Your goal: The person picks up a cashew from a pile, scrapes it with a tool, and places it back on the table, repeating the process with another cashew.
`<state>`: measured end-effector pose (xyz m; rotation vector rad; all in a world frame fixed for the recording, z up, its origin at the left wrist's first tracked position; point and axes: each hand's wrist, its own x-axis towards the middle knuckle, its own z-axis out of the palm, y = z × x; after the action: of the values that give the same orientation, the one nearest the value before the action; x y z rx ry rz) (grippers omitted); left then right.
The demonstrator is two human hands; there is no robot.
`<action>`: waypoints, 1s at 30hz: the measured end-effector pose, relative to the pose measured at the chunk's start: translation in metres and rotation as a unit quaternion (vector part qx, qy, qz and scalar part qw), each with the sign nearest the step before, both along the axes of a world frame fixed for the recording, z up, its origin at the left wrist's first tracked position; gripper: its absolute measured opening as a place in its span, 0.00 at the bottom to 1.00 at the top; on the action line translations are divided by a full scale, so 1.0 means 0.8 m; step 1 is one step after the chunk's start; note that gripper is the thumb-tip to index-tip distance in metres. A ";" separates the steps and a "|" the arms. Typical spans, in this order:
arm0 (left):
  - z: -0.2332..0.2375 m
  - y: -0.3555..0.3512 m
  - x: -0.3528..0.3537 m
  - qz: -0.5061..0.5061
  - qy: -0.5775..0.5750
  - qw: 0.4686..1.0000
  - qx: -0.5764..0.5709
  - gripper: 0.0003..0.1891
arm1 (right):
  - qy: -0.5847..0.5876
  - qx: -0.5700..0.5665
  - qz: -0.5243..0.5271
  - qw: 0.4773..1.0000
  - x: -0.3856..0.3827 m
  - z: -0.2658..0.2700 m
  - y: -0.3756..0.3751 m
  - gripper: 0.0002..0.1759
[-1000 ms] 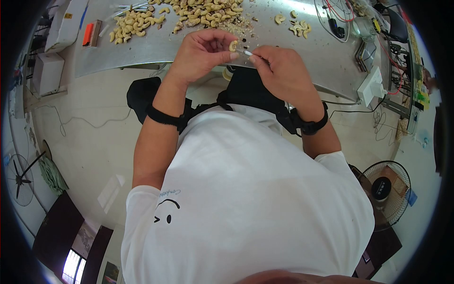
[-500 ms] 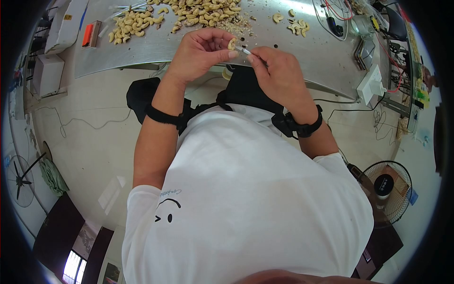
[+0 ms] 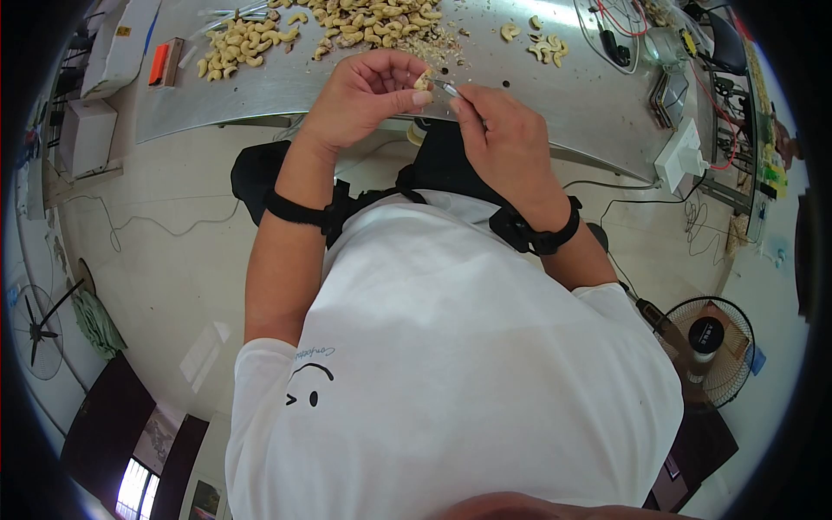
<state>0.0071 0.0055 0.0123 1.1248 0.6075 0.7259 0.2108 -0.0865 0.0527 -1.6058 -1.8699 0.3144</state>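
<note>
My left hand pinches a single cashew nut between thumb and fingertips, above the table's near edge. In my right hand is a slim craft knife with a metal front end, gripped between thumb and forefinger. Its tip meets the cashew or is very close to it; the exact contact is too small to tell. Beyond my hands lies a large heap of cashews, with pale crumbs at its right side. A smaller cashew pile is to the left, and several pieces lie to the right.
The metal table carries an orange-and-brown box at its left. Toward the right are a black cable plug, a glass jar and a white power strip. A fan stands on the floor behind at right.
My right hand has shifted slightly left and tilted the craft knife more steeply against the cashew. My left hand has moved slightly left, still pinching the nut.
</note>
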 end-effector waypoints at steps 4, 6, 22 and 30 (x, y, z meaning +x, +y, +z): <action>-0.002 -0.001 0.001 0.017 -0.003 1.000 0.018 0.16 | 0.077 -0.023 0.005 0.997 0.000 0.001 0.003 0.07; 0.000 -0.002 0.003 0.028 0.001 0.999 0.024 0.17 | 0.087 -0.051 0.016 0.995 0.005 0.005 0.005 0.07; -0.001 -0.006 0.008 0.045 0.005 0.998 0.044 0.17 | 0.049 -0.134 0.057 0.988 0.016 0.022 0.017 0.11; -0.003 -0.001 0.001 0.014 0.013 0.999 0.027 0.16 | 0.026 -0.115 0.048 0.992 0.014 0.025 0.017 0.11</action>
<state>0.0083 0.0049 0.0096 1.1789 0.6307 0.7566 0.2218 -0.0733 0.0731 -1.6407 -1.9321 0.6274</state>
